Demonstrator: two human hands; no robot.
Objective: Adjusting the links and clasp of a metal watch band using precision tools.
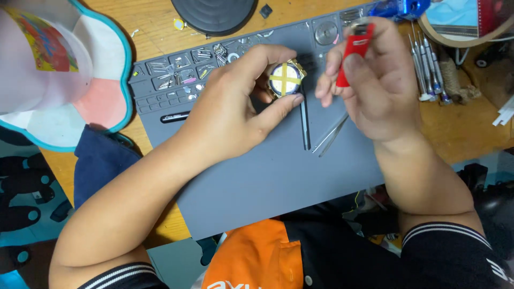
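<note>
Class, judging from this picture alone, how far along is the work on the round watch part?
Done: yellow tape strips cross the round watch part. In hand: left hand holds it; right hand holds a red lighter, no flame visible. Left: tweezers lie unused on the grey mat.

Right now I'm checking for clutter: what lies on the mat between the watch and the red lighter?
In the head view, a bare strip of grey mat separates watch and lighter; a dark thin tool and tweezers lie just below.

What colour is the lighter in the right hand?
Red, with a silver metal top. The lighter sits in the right hand, clearest in the head view.
</note>
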